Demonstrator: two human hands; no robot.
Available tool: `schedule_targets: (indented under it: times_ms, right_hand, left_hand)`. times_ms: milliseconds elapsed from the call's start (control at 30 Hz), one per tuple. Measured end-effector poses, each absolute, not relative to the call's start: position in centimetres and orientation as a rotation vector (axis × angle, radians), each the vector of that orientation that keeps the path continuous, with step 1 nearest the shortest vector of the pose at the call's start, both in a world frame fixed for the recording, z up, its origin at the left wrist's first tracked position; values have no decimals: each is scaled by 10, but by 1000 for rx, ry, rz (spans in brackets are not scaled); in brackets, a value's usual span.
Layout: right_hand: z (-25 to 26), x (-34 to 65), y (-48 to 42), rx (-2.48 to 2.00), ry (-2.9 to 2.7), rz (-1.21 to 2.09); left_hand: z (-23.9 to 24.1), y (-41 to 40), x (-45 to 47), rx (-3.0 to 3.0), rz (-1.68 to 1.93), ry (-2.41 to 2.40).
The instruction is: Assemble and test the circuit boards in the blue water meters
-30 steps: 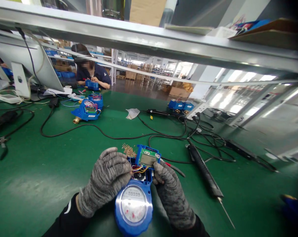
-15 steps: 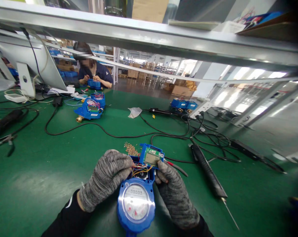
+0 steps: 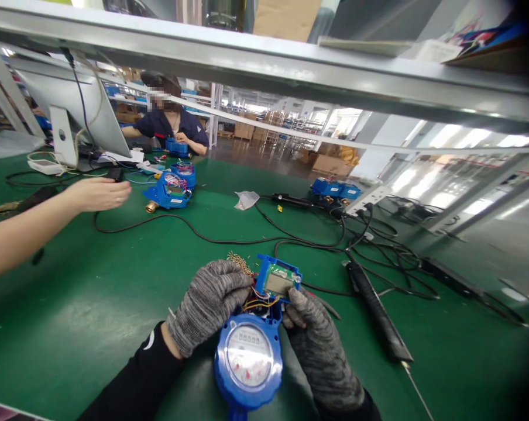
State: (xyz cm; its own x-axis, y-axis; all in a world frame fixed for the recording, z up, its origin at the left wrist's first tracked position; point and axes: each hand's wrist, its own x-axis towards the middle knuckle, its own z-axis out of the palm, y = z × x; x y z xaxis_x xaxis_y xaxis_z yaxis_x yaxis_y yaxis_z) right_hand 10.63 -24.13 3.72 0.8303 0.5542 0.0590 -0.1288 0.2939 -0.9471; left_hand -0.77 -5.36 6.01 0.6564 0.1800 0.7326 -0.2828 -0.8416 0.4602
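A blue water meter (image 3: 249, 356) with a round dial lies in front of me on the green table, dial up. Above the dial, a blue housing with a circuit board and small display (image 3: 278, 282) is tilted over the meter's box. Yellow and other thin wires (image 3: 262, 303) run between them. My left hand (image 3: 207, 304), in a grey knitted glove, is closed with its fingertips pinched on wires at the housing's left side. My right hand (image 3: 323, 345), gloved too, grips the housing's lower right corner between thumb and fingers.
Small brass screws (image 3: 240, 262) lie heaped behind the meter. A soldering iron (image 3: 378, 316) and tangled black cables (image 3: 396, 266) are at right. Other meters (image 3: 172, 190) stand farther back. Another person's bare arm (image 3: 71, 204) reaches in from the left; a co-worker sits opposite.
Another person's arm has come in from the left, its hand at a black object there. The view has shifted a little; my hands keep their places on the meter.
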Motion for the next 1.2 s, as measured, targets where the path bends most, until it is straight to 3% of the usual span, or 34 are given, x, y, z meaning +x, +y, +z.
schedule_targets:
  times_ms: [400, 1200]
  right_hand:
    - [53, 99, -236, -1135, -368, 493]
    - [37, 105, -243, -1222, -320, 395]
  left_hand:
    - [66, -58, -4, 2348, 1062, -26]
    - [65, -61, -10, 2265, 1142, -56]
